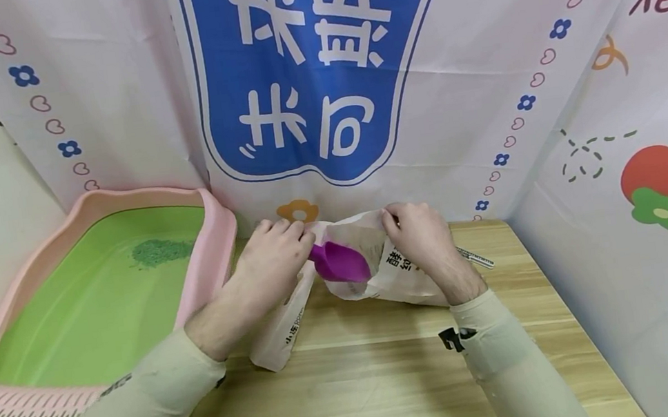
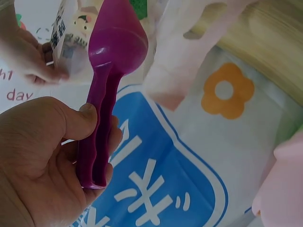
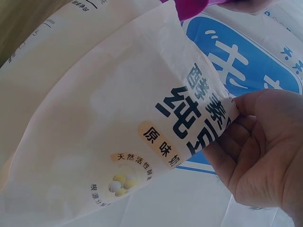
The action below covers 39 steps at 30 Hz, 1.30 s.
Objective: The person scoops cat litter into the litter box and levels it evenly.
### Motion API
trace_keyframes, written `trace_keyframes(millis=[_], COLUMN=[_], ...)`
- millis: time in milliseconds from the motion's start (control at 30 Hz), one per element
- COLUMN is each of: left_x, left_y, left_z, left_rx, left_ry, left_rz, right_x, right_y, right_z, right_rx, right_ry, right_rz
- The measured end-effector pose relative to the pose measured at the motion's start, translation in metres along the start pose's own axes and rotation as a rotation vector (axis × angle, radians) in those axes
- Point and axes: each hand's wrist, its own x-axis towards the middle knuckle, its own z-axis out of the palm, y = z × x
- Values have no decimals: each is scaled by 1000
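My left hand (image 1: 273, 254) grips a purple scoop (image 1: 343, 263) by its grooved handle, thumb along one side. In the head view the scoop's bowl (image 2: 118, 42) lies at the mouth of a white printed bag (image 1: 405, 276). My right hand (image 1: 422, 239) pinches the upper edge of that bag between thumb and fingers, and the mouth gapes toward the scoop. Printed lettering and a small round picture show in the right wrist view. What the bag holds is mostly hidden; a patch of green shows behind the scoop in the left wrist view.
At left stands a pink litter box (image 1: 222, 239) with a green inside and a small heap of green granules (image 1: 161, 252). A pale printed strip (image 1: 280, 333) lies under my left forearm. Behind the bag, a slim silvery tool (image 1: 475, 257) lies on the wooden table (image 1: 380, 383).
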Motion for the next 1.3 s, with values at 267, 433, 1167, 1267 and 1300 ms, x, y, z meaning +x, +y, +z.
trace_keyframes(millis=[267,433,1167,1267,1300], left_x=[9,14,26,27,27], left_y=[17,25,42,44,45], left_z=[10,16,37,40,41], left_rx=[57,70,53,41,37], left_ry=[-13,-52,-157,-161,-171], left_rz=[6,25,58,71,75], right_x=[0,0,-1,-1,-1], right_y=[0,1,0,0,0], right_z=[1,1,4,5,5], right_rx=[-10,-15,3,4,4], right_ry=[10,17,10,12,13], right_rz=[-1,-7,-10,-13,-14])
